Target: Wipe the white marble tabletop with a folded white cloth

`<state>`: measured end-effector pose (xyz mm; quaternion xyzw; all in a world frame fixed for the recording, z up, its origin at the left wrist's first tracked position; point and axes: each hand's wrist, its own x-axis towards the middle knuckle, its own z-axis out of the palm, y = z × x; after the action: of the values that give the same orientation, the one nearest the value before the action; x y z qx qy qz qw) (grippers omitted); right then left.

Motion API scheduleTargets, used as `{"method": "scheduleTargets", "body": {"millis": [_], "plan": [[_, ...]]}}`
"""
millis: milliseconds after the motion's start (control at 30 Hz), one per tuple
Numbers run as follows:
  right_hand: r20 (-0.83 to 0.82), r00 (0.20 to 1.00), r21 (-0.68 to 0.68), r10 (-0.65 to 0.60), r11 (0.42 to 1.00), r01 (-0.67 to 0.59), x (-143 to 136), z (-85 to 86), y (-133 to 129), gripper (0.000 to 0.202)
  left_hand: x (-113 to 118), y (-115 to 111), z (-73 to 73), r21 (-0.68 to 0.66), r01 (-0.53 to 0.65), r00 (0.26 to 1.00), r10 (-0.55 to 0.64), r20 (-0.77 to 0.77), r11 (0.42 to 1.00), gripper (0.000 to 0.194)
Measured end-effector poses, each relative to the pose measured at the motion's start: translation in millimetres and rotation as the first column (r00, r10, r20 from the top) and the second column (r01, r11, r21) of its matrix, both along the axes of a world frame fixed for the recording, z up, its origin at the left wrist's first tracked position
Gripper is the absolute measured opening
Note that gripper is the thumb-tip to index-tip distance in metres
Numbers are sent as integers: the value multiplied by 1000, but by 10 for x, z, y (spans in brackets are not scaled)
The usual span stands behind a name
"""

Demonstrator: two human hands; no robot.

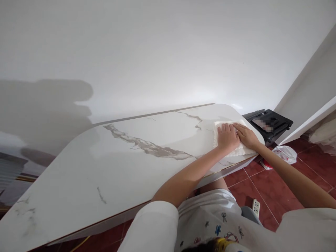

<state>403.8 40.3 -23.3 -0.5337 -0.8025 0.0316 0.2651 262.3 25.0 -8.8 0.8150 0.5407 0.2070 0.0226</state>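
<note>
A white cloth (241, 151) with a wavy edge lies spread near the right end of a white marble-patterned tabletop (126, 175). My left hand (228, 135) presses on the cloth from above, palm down, its fingers stretched forward and a little apart. Beside it, my right hand (246, 135) also rests flat on the cloth, angled to the left so that its fingertips meet the left hand. Both palms are hidden from above. The tabletop has grey-brown veins and rounded far corners.
A white wall (157, 59) runs behind the table. Past its right end stands a black case (275, 120). On the red tiled floor (262, 189) lie a clear plastic bag (286, 154) and a white power strip (256, 207).
</note>
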Motion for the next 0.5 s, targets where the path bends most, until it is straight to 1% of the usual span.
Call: {"method": "scheduleTargets", "body": {"millis": [133, 267, 367, 500], "plan": [[-47, 998, -14, -41, 999, 41, 102, -25, -251, 43, 72, -208, -4, 8, 40, 999, -40, -11, 999, 48], [-94, 993, 2, -75, 997, 75, 255, -58, -408, 44, 204, -292, -10, 27, 109, 994, -108, -5, 994, 49], [-94, 989, 15, -111, 993, 113, 361, -72, -401, 45, 312, -241, -4, 21, 138, 990, -138, 5, 990, 48], [-84, 985, 20, -153, 988, 155, 485, -63, -223, 45, 443, -46, 6, 31, 158, 987, -159, 26, 987, 44]]}}
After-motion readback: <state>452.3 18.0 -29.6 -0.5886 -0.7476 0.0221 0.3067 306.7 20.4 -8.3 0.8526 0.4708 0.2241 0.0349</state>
